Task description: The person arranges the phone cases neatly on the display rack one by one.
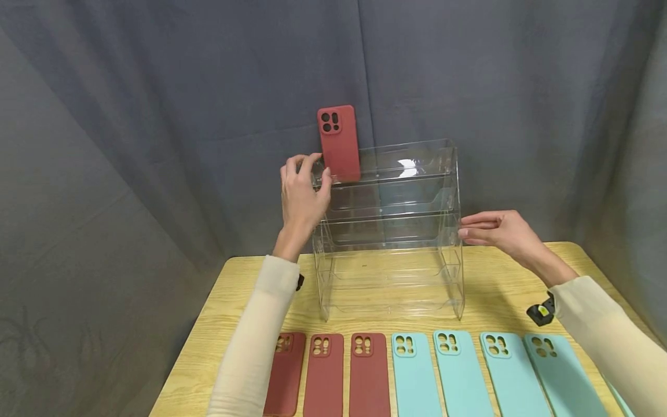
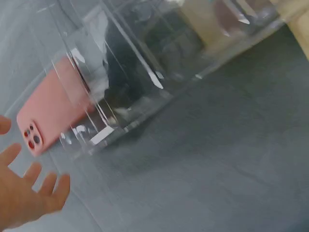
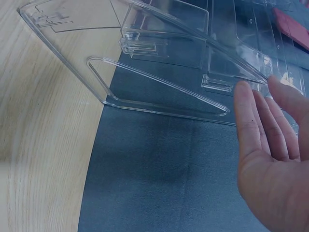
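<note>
A clear tiered display rack [image 1: 388,217] stands on the wooden table. In its top tier, at the left end, a red phone case [image 1: 341,147] leans upright with its camera cutouts at the top. My left hand [image 1: 304,188] is beside that case at the rack's upper left corner. In the left wrist view, its fingers [image 2: 60,191] are spread and apart from the phone case [image 2: 53,104]. At the rack's right side panel is my right hand [image 1: 502,231]. The right wrist view shows its fingers [image 3: 248,118] nearly straight near the panel's edge; contact is hard to tell.
Along the table's [image 1: 208,341] near side lie red phone cases [image 1: 324,376] on the left and several light blue phone cases [image 1: 464,376] on the right. My left sleeve partly covers the leftmost red one. Grey curtains [image 1: 234,87] hang behind and beside the table.
</note>
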